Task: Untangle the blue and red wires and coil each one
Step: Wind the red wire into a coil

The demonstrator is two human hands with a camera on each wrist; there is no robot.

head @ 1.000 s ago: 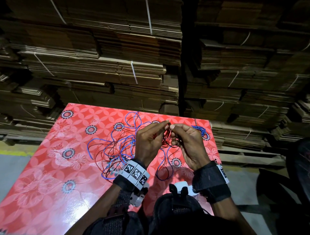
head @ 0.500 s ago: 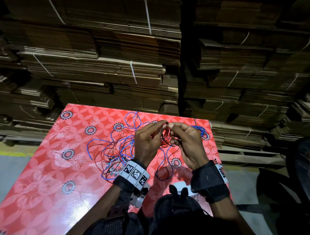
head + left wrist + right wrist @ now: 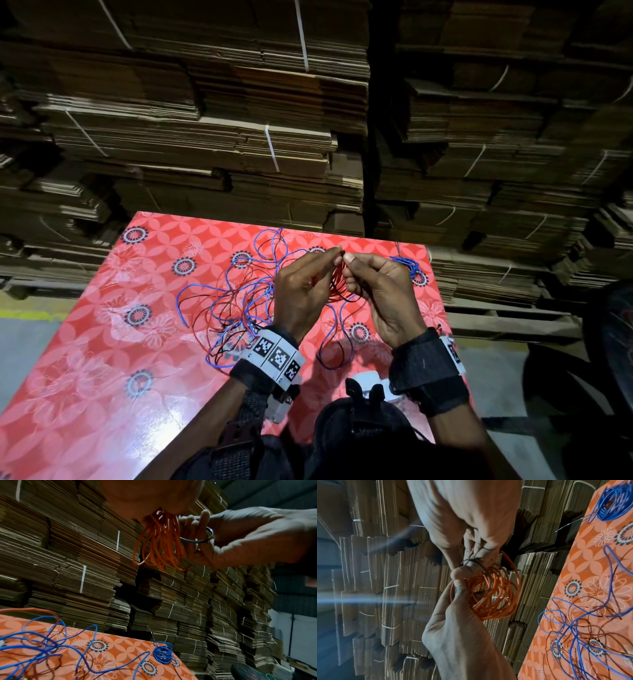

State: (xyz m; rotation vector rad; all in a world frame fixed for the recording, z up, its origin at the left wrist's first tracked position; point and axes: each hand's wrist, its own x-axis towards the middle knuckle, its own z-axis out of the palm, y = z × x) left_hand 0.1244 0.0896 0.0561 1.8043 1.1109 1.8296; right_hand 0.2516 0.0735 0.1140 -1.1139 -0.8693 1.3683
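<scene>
On the left of the red patterned bench (image 3: 85,342), loose blue wire (image 3: 219,294) and red wire (image 3: 205,322) are seen tangled together. Above the bench centre, a red coil (image 3: 337,284) is pinched at its top by the left hand (image 3: 301,291) and by the right hand (image 3: 383,294); a thin dark tie (image 3: 197,540) is held by the right fingers. At the far right edge, a blue coil (image 3: 409,265) is laid flat.

A warehouse or packing store: tall strapped stacks of flattened cardboard boxes (image 3: 212,113) behind the table (image 3: 85,394).
</scene>
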